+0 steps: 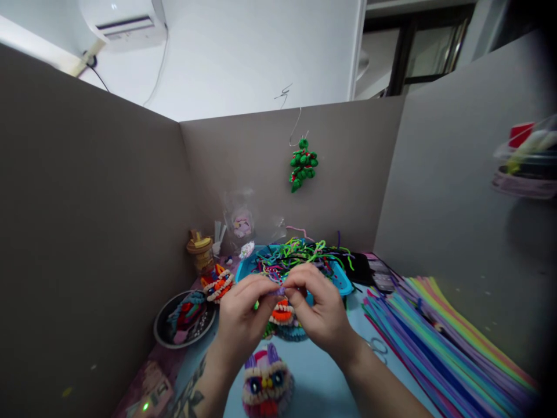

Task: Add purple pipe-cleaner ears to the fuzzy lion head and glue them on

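Observation:
Above the blue work mat, my left hand and my right hand meet fingertip to fingertip. Both pinch a short piece of purple pipe cleaner, mostly covered by the fingers. Below my hands sits a pipe cleaner figure with purple ears, dark blue eyes, a yellow nose and cream bands. Another figure with orange and cream coils is partly hidden behind my hands. A third, orange and cream figure stands to the left of my left hand.
A blue basket of tangled pipe cleaner scraps stands behind my hands. Long pipe cleaners lie at right beside scissors. A round bowl sits left. Grey panels enclose the table; a green ornament hangs at the back.

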`<state>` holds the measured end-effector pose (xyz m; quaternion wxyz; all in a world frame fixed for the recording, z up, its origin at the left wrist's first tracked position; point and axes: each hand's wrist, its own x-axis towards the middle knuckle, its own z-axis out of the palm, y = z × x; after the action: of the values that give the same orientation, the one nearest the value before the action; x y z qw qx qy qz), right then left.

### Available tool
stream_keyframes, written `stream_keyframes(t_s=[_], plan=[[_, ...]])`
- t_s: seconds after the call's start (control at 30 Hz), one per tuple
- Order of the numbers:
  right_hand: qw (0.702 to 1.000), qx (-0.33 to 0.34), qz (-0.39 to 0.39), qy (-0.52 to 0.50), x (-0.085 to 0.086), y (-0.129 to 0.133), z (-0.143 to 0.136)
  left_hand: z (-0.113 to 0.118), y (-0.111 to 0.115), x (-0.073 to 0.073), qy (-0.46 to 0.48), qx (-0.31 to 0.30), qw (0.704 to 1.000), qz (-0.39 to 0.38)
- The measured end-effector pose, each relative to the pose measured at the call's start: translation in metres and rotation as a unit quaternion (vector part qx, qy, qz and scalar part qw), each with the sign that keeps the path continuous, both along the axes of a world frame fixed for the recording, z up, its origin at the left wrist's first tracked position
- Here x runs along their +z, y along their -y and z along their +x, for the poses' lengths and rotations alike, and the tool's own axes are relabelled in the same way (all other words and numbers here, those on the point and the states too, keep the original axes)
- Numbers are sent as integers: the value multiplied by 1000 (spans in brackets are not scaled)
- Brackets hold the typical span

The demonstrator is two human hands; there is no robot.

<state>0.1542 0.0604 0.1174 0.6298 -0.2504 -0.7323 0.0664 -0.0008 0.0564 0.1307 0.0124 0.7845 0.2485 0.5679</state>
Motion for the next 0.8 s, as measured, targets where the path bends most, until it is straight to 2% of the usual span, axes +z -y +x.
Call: stream_keyframes(t_s=[0.23,0.43,0.63,0.8], plan=[[1000,15,-24,-13,1,2,-2,-1,1,-2,3,-15,1000,6],[999,-24,-38,-11,0,-1,0,0,-5,-7,0,31,999,-36],[999,-30,-38,-1,1,-1,2,-2,-6,-5,-4,54,998,34],[999,-13,-44,4,1,0,1,-4,-5,-4,-7,62,996,64]])
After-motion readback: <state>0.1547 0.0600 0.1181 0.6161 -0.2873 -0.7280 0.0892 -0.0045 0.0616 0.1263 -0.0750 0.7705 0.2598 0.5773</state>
